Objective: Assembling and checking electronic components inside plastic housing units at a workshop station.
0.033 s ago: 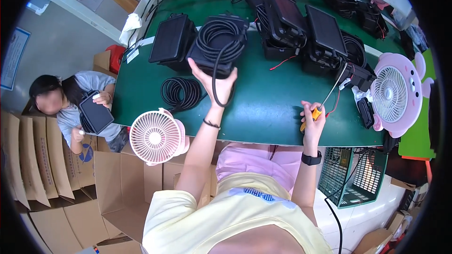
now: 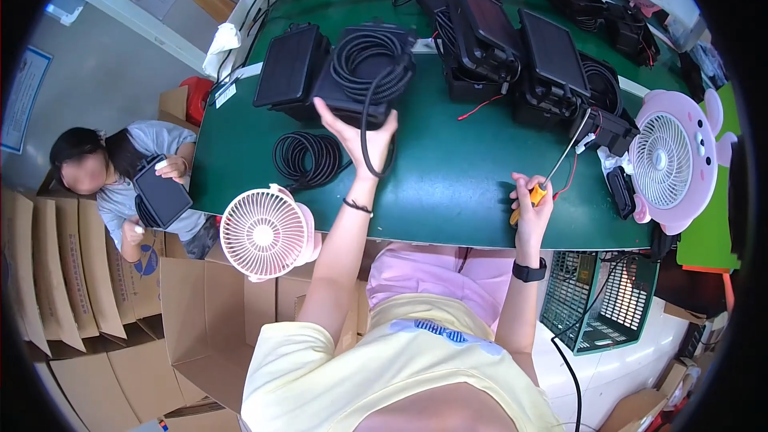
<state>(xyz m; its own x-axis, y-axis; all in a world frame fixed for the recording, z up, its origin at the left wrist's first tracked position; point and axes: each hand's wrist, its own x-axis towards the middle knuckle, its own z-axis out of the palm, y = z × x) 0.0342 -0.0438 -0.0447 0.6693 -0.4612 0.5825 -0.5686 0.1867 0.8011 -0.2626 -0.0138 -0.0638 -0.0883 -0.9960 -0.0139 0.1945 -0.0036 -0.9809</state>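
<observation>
My left hand grips the near end of a black plastic box, fingers and thumb spread around it. On top of this box lies a coil of black corrugated cable; a loop of it hangs past my wrist. Close by on the left stands another black box, and nearer to me rests a second cable coil. My right hand is closed around a screwdriver with a yellow handle, its shaft pointing up and away toward a small black part with a red wire.
Several black boxes stand along the back of the green table. A pink fan is at the near left edge, another fan at the right. A co-worker holds a black panel at left. Cartons and a green crate are below.
My left hand has shifted slightly left with the black box and its cable coil. My right hand and the screwdriver stay in place.
</observation>
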